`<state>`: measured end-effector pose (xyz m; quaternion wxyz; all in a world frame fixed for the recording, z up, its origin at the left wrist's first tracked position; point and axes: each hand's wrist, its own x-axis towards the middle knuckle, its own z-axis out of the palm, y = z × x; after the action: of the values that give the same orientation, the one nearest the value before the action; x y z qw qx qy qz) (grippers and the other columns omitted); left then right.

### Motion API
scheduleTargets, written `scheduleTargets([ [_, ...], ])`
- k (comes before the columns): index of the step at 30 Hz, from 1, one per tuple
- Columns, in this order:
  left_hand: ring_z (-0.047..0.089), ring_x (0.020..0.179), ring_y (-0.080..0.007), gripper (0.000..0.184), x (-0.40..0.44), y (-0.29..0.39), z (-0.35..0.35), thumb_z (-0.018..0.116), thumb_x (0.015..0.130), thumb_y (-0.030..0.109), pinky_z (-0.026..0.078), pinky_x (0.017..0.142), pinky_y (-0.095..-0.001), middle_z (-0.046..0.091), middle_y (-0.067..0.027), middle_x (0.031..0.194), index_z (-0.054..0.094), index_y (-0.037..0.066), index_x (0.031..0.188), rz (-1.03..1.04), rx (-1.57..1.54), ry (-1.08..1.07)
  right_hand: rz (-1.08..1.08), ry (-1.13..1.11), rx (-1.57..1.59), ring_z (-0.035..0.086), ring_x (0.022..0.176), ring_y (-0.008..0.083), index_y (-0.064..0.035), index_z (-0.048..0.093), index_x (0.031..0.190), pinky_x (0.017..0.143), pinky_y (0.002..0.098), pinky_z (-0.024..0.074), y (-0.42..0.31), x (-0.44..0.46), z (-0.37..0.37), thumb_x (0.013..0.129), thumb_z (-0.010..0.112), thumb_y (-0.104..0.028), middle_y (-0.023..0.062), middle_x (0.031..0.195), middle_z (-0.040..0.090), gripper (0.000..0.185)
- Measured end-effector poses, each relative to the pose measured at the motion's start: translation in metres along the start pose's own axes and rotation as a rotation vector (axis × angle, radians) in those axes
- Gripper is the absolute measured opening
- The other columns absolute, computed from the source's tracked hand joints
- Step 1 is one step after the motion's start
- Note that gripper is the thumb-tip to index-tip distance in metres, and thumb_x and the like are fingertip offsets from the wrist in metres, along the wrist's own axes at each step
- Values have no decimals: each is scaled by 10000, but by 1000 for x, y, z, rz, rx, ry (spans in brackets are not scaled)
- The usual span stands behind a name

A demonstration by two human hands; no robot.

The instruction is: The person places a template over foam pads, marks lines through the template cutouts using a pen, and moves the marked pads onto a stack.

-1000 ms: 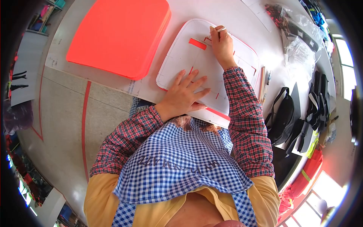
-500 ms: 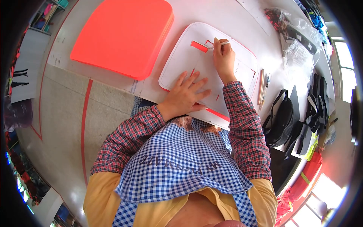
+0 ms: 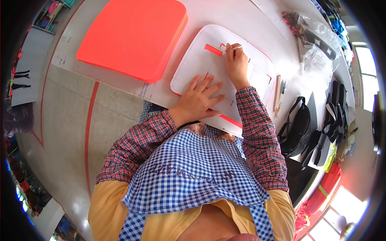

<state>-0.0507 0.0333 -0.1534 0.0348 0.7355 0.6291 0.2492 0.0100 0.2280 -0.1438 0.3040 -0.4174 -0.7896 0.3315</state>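
Note:
A white template sheet (image 3: 193, 54) with rounded corners and cut-out slots lies over a red panel (image 3: 231, 120), whose red shows at the near edge and through the slots. My left hand (image 3: 199, 98) rests flat on the template's near part, fingers spread. Farther up, my right hand (image 3: 236, 60) is closed around a slim white pen (image 3: 238, 47). Its tip is by the corner-shaped slot beside the wide red slot (image 3: 213, 50); whether it touches cannot be made out.
A stack of red panels (image 3: 132, 38) sits left on the white table (image 3: 165, 90). Several pens (image 3: 277, 94) lie to the right, near a black bag (image 3: 297, 128) and black straps (image 3: 337, 104). Clear plastic bags (image 3: 317, 56) are at the far right.
My right hand and the pen have shifted very slightly along the slot area. My left hand stays spread on the template. The whole view has moved a little.

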Motion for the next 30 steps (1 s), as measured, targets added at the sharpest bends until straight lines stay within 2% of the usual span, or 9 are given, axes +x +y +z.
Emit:
scheduleTargets([
  [6,342,1395,-337,546,-2,0,0,726,771,452,234,1131,-583,459,-64,1445,620,226,1257,8,-38,20,135,-64,225,635,637,226,5,602,925,628,354,497,-17,1,2,978,562,-283,119,747,676,296],
  [10,335,1398,-338,562,0,-1,-1,741,757,437,240,1129,-585,455,-66,1438,612,223,1261,-2,-47,-17,-22,-66,157,674,728,245,6,593,965,673,350,515,-23,5,19,974,575,-269,141,796,689,275],
  [13,328,1401,-338,567,0,0,0,743,752,437,243,1128,-587,453,-64,1438,614,220,1260,-4,-54,-16,-191,-44,61,636,621,209,4,596,973,583,332,508,-21,9,28,981,570,-269,126,812,692,274],
  [16,322,1405,-335,567,-1,-1,1,744,749,438,244,1127,-587,453,-60,1439,620,219,1258,0,-65,-6,-176,-106,11,676,768,277,-1,588,964,704,373,518,-30,7,23,974,571,-241,145,834,682,241],
  [19,318,1408,-332,563,-1,-1,2,744,750,438,244,1128,-586,454,-59,1440,626,220,1256,5,-75,-3,-339,-107,-88,669,743,293,-9,590,935,701,383,513,-24,6,23,971,569,-227,134,840,678,221],
  [22,319,1407,-332,558,0,-1,0,742,752,440,242,1128,-586,457,-59,1440,629,225,1254,3,-72,-5,-356,-195,-87,660,763,307,-24,603,925,693,379,506,-25,4,17,965,574,-223,127,856,677,205],
  [25,323,1404,-332,548,1,0,0,739,759,434,239,1129,-587,460,-61,1440,628,216,1248,3,-70,-1,-261,-260,51,659,771,280,-35,610,942,666,380,500,-22,4,14,966,576,-237,130,870,673,206],
  [27,326,1404,-330,542,0,1,-1,735,770,421,235,1130,-588,462,-62,1440,625,188,1247,-4,-87,4,-99,-216,117,635,755,183,-25,604,961,639,326,506,-23,1,9,989,564,-267,87,848,666,246],
  [30,344,1391,-351,565,1,-1,0,702,825,274,251,1142,-550,446,-117,1448,539,106,1339,-67,-158,-30,94,-103,357,610,718,127,-19,594,972,589,289,507,-25,-11,-5,992,562,-278,60,810,646,262],
])
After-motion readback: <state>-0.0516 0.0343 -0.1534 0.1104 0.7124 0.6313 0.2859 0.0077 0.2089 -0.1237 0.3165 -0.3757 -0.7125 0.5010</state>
